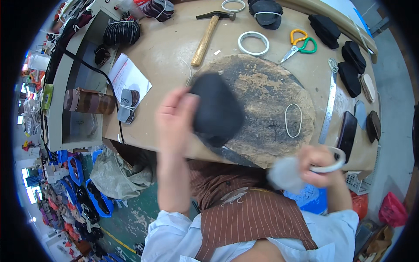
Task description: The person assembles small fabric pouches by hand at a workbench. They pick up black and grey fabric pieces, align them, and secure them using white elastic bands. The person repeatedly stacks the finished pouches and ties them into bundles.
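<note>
My left hand [176,109] is closed on the edge of a black rounded piece [218,107], perhaps a stack of cut pieces; blur hides its layers. It hangs over the left part of a worn round wooden block [266,87]. My right hand [316,163] is closed at the table's front edge, with a white ring like a tape roll [338,162] at its fingers. Beside that hand is a pale, smeared shape [286,174] that I cannot make out. A loose rubber band [293,120] lies on the block's right side.
Behind the block lie a hammer [205,39], another white tape roll [253,43] and scissors [299,46]. A steel ruler [329,102], a phone [347,135] and several black bundles [349,78] are on the right. At left are a brown bottle [89,101] and paper [128,78].
</note>
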`<state>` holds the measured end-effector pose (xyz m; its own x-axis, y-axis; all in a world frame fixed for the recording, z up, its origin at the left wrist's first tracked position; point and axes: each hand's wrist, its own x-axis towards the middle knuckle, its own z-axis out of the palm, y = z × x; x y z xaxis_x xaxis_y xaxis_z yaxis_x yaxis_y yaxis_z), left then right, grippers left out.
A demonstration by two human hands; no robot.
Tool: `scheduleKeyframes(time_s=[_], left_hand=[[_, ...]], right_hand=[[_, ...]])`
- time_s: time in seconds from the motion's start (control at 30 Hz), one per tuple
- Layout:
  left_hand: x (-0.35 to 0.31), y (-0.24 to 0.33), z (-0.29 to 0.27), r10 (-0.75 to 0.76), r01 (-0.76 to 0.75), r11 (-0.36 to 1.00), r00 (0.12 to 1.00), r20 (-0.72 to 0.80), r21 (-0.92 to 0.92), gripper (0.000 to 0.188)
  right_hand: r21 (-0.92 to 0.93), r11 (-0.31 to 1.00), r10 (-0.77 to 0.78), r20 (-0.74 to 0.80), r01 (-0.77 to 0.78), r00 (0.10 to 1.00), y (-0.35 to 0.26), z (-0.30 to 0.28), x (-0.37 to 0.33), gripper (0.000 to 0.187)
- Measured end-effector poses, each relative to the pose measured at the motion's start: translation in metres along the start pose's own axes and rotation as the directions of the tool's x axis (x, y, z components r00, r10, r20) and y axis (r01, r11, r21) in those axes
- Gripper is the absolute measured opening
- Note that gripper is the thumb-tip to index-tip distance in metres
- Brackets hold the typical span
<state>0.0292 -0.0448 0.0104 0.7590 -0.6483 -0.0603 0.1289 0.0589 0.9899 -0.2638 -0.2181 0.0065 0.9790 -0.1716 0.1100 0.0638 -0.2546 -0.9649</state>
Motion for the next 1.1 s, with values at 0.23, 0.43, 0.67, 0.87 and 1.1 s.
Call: scheduleKeyframes(time_s=[0.23,0.43,0.67,0.87,1.1], left_hand=[[0.022,-0.065,-0.07,0.196,-0.101,0.36,0.98,0.03,0.927,0.057],[0.02,-0.078,-0.075,-0.064,0.048,0.76,0.998,0.001,0.648,0.065],[-0.026,-0.057,-0.044,0.061,0.016,0.708,0.995,-0.084,0.706,0.058],[-0.049,-0.073,-0.031,0.101,-0.063,0.839,0.994,-0.042,0.541,0.059],[-0.089,-0.083,-0.014,0.072,-0.046,0.958,0.994,-0.084,0.282,0.063]], right_hand=[[-0.095,0.937,0.258,-0.462,-0.337,0.848,-0.03,-0.028,0.015,0.034],[-0.515,0.74,0.28,-0.348,-0.432,0.895,-0.001,-0.068,0.153,0.05],[-0.851,0.501,-0.438,-0.406,-0.157,0.802,0.073,-0.044,0.2,0.046],[-0.154,0.882,0.435,-0.102,-0.446,0.895,0.023,0.067,0.162,0.069],[-0.297,0.927,0.228,-0.036,-0.228,0.973,0.028,0.102,0.17,0.065]])
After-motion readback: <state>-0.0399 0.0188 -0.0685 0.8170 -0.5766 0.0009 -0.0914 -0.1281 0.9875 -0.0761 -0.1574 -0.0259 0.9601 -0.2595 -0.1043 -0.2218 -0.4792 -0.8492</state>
